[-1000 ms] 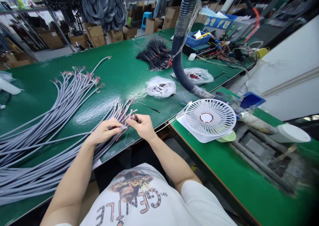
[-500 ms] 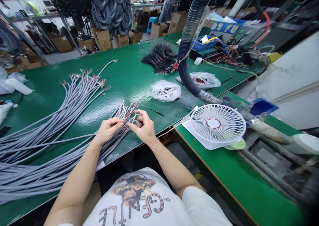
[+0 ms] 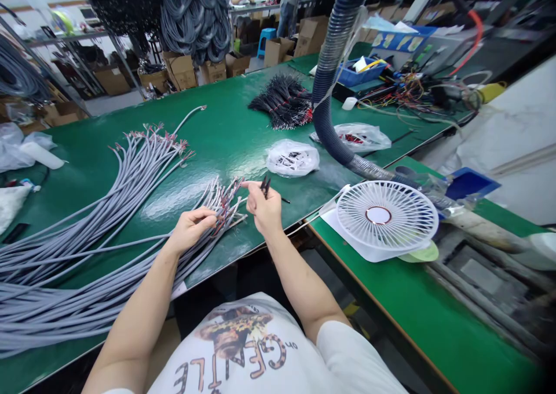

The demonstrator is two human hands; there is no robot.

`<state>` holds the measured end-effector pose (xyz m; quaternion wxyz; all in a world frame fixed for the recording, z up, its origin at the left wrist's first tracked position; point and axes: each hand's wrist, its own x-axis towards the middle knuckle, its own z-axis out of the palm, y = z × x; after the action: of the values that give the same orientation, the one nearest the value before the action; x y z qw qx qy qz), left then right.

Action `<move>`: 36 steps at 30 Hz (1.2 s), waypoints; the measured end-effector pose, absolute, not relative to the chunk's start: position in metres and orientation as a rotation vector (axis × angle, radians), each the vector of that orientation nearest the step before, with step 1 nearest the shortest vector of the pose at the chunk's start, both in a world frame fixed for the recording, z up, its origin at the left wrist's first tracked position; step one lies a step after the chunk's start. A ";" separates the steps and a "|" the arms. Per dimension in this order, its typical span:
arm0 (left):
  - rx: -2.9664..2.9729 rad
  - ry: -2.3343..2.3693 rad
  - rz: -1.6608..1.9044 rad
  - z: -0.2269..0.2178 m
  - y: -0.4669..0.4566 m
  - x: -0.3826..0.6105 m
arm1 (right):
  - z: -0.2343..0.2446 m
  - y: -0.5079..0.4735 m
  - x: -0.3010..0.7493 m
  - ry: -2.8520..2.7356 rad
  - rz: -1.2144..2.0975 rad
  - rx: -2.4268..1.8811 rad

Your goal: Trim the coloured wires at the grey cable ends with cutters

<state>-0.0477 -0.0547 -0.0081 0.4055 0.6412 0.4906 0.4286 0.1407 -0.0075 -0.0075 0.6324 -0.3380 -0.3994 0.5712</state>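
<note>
On the workbench [image 3: 226, 133], two bundles of cables lie side by side, the near bundle [image 3: 87, 301] fanning toward the person's left hand [image 3: 191, 229] and the far bundle [image 3: 130, 174] behind it. The right hand [image 3: 264, 208] is raised just right of the near bundle's ends, with a plastic bag [image 3: 292, 157] behind it and a heap of short wires [image 3: 282, 99] farther back. A desk fan [image 3: 386, 217] rests on the side table [image 3: 391, 301] to the right, a hose [image 3: 332, 81] curving down behind it.

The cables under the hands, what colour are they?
Grey cables, with red wire tips at the ends, seen in the head view.
</note>
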 end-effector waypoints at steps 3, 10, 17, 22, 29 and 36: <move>1.531 1.240 1.092 -0.008 -0.054 -0.052 | -0.005 -0.001 0.152 -0.939 1.468 -0.706; 1.490 1.186 1.010 -0.007 -0.054 -0.059 | -0.008 0.000 0.136 -1.285 1.856 -0.574; 1.430 1.122 1.037 -0.011 -0.053 -0.063 | -0.008 0.000 0.113 -1.088 1.903 -0.471; 1.390 1.131 1.096 -0.012 -0.052 -0.064 | -0.012 -0.009 0.107 -1.013 1.751 -0.481; 1.682 1.325 1.243 -0.008 -0.052 -0.052 | 0.000 -0.024 0.132 -0.978 1.556 -0.356; 1.845 1.810 1.747 0.046 -0.009 -0.081 | -0.003 -0.026 0.192 -1.096 1.330 -0.628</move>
<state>-0.0807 -0.0095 0.0457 0.0112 0.5914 0.5802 0.5599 0.1919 -0.0255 -0.0026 0.6078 -0.2720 -0.4745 0.5757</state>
